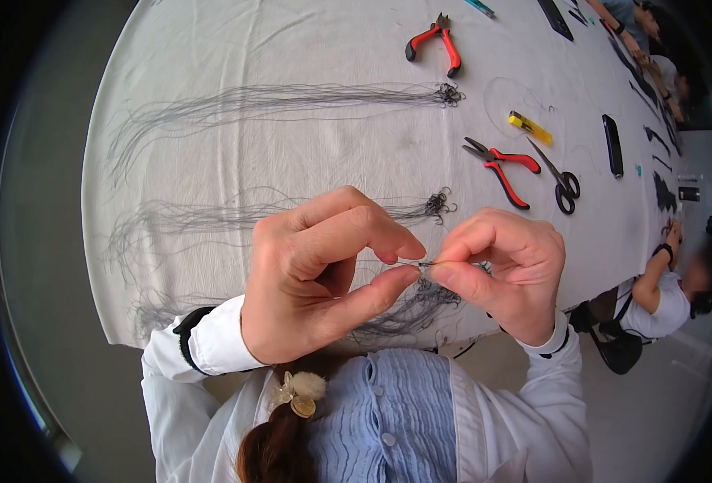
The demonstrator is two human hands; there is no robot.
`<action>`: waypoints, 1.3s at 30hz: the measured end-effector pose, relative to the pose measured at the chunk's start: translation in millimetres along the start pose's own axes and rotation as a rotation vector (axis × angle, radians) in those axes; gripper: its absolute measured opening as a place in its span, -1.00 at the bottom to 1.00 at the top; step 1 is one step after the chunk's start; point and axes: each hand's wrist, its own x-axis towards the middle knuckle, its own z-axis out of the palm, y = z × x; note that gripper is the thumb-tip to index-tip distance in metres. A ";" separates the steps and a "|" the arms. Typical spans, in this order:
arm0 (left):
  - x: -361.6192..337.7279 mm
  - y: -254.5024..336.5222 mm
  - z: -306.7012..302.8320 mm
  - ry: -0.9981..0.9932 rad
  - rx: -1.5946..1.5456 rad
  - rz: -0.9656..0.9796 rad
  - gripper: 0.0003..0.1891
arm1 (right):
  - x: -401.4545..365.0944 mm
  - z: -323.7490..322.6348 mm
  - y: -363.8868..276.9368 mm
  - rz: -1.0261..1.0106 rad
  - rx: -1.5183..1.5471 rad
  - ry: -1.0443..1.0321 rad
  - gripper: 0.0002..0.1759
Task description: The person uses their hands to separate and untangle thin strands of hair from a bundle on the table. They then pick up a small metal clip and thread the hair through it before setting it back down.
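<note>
Both my hands meet over the near part of the table, in the middle of the view. My right hand (505, 270) pinches a small dark fishing hook between thumb and forefinger; most of it is hidden by the fingertips. Close beside it, my left hand (328, 270) has its thumb and forefinger curled together around the thin line that runs from the hook. Beneath my hands lies a bundle of dark hooks with grey lines (404, 312), partly covered. Farther up are a second bundle of hooked lines (438, 204) and a third bundle (450, 95), lines trailing left.
Red-handled pliers (497, 165), black scissors (566, 189) and a yellow cutter (530, 127) lie to the right. Red-handled nippers (438, 44) lie at the back. A black phone (612, 146) rests on the white tablecloth (332, 153). Other people (666, 290) sit along the right edge.
</note>
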 end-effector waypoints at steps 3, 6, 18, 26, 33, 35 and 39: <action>1.4 4.0 2.4 0.025 0.159 0.106 -0.86 | -1.1 0.7 -3.1 0.182 0.155 -0.022 -0.93; 1.7 2.0 4.7 0.061 0.240 0.213 -0.86 | -1.3 -0.5 -4.7 0.320 0.225 -0.061 -0.93; -0.1 2.1 5.7 0.013 0.185 0.111 -0.90 | -0.6 7.6 -9.1 0.087 -0.070 -0.016 -0.92; -2.1 3.0 3.1 -0.076 0.035 -0.087 -0.95 | -1.2 11.0 -7.6 -0.087 -0.286 -0.005 -0.86; 4.9 -2.3 0.9 -0.152 -0.408 -0.415 -0.96 | -2.6 11.2 -4.2 -0.384 -0.528 -0.007 -0.81; 7.2 -3.8 -1.6 -0.229 -0.697 -0.599 -0.94 | -2.3 8.7 -1.3 -0.444 -0.550 -0.024 -0.79; 9.1 -8.1 -7.7 -0.291 -0.867 -0.752 -0.94 | -2.2 8.0 1.5 -0.601 -0.628 -0.039 -0.76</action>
